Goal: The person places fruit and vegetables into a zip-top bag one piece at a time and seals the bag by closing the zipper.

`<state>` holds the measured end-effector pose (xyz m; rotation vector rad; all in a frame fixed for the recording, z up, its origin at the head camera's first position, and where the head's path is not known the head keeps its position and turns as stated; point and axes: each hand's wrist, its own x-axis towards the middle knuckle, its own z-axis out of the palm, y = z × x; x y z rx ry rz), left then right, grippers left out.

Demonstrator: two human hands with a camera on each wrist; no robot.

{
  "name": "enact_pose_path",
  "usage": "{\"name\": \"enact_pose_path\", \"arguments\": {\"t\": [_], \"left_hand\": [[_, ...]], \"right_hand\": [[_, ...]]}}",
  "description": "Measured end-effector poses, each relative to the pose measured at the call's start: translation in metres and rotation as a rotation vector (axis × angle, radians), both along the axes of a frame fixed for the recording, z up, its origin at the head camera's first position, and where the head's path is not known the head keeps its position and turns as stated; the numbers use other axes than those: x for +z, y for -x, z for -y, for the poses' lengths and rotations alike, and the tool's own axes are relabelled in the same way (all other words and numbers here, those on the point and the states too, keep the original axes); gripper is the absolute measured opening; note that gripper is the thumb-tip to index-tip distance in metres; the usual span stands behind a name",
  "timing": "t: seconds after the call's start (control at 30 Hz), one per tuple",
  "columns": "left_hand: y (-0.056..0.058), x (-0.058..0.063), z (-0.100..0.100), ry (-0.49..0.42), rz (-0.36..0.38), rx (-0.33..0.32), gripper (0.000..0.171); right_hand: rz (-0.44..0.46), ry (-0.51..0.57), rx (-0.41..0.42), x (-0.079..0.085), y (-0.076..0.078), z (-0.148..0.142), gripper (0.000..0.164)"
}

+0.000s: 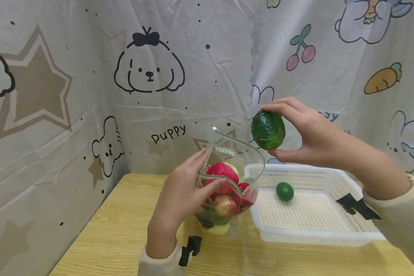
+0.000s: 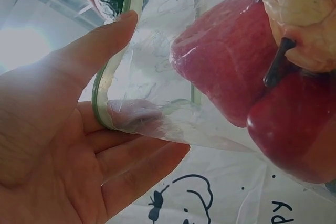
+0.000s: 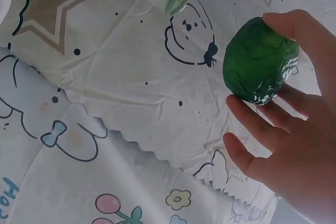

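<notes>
My left hand (image 1: 174, 195) holds the mouth of a clear zip bag (image 1: 250, 159) with a green seal, its thumb at the rim and its other fingers along the outside. Red and yellowish fruits (image 1: 226, 206) fill the lower part of the bag; darker ones near the bottom are hard to make out. In the left wrist view a red fruit (image 2: 223, 59) shows through the plastic. Up and to the right of the bag opening, my right hand (image 1: 314, 132) grips a glossy dark green round fruit (image 1: 268, 130) between thumb and fingers.
A white perforated plastic basket (image 1: 310, 235) stands on the wooden table (image 1: 114, 234), right of the bag. Inside it lies a smaller smooth green fruit (image 1: 285, 191). A curtain (image 1: 179, 50) printed with cartoon figures hangs behind the table.
</notes>
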<state>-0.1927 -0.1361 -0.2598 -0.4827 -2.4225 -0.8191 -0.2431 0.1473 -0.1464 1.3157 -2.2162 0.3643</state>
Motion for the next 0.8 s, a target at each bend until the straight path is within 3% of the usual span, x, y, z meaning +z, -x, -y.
{"name": "enact_pose_path", "arguments": {"t": [0.23,0.47,0.8], "left_hand": [[0.001,-0.001,0.000,0.003,-0.006,-0.001,0.074],[0.002,-0.001,0.000,-0.002,0.004,-0.009,0.072],[0.003,-0.001,0.002,-0.002,-0.015,-0.009,0.072]], "right_hand": [[0.033,-0.068,0.098,-0.015,0.007,0.014,0.079],[0.080,-0.112,0.076,-0.026,0.010,0.019,0.079],[0.080,-0.131,0.042,-0.033,0.010,0.021,0.085]]}}
